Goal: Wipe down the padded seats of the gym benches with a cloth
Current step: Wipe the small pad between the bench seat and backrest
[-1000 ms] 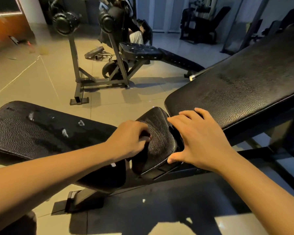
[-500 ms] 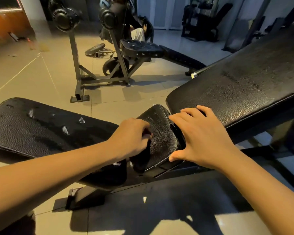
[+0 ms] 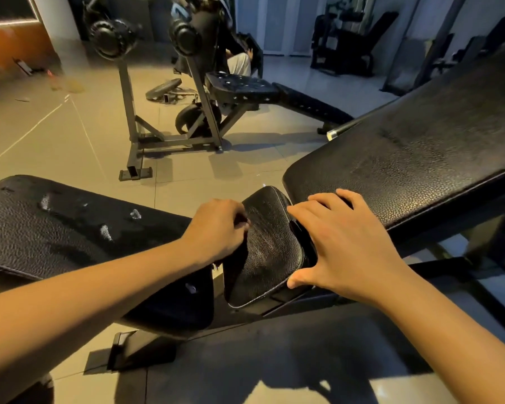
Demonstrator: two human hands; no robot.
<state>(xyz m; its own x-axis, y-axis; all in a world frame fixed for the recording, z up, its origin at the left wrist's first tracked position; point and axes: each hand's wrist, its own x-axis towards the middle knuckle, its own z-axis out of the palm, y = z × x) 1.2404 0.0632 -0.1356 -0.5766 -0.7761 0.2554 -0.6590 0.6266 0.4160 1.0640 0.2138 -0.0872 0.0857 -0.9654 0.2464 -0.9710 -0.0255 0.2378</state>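
Lying between both hands, the small black seat pad (image 3: pixel 270 246) tilts up on the bench frame, flanked by a long flat pad (image 3: pixel 56 228) at left and an inclined back pad (image 3: pixel 420 158) at right. Left hand (image 3: pixel 216 231) sits at the seat pad's left edge, fingers curled under the knuckles; what they grip, cannot tell. Right hand (image 3: pixel 347 243) is spread wide and flat, fingertips over the gap toward the back pad, thumb touching the seat pad's lower right corner.

Black pebbled leatherette seat pad (image 3: pixel 267 246), glossy tiled floor (image 3: pixel 70 147)
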